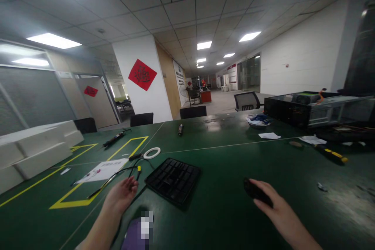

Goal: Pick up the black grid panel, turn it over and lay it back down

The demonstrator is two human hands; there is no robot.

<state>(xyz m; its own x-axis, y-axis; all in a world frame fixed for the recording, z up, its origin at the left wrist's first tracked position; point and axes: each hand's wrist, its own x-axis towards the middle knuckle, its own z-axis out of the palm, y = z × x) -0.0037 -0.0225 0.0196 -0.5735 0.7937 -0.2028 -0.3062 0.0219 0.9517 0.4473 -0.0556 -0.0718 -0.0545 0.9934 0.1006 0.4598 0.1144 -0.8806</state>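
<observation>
Long and bright, an open office stretches ahead of you under a tiled ceiling with light panels, and a red diamond-shaped poster [142, 74] hangs on a white pillar. You stand at a dark green tabletop [228, 164] marked with yellow tape lines.

Your left hand [121, 195] reaches forward, palm partly up, fingers loosely curled around a thin black cable [111, 179] that trails away to the left; whether the grip is firmly closed on it is hard to tell. The cable ends near a small yellow connector [138, 169] just past your fingertips.

Your right hand [274, 207] lies low over the tabletop, its fingers wrapped over a small black rounded object [254, 190] and clamped on it.

Between your hands sits a black gridded tray [174, 179], lying flat. Beyond it lies a white ring of tape [151, 152], and a printed paper sheet [102, 170] rests inside the yellow lines on the left.

Far right, an open black computer case [307, 110] stands on the tabletop, with scraps of white paper [269, 136] and a yellow-and-black tool [334, 154] near it.
</observation>
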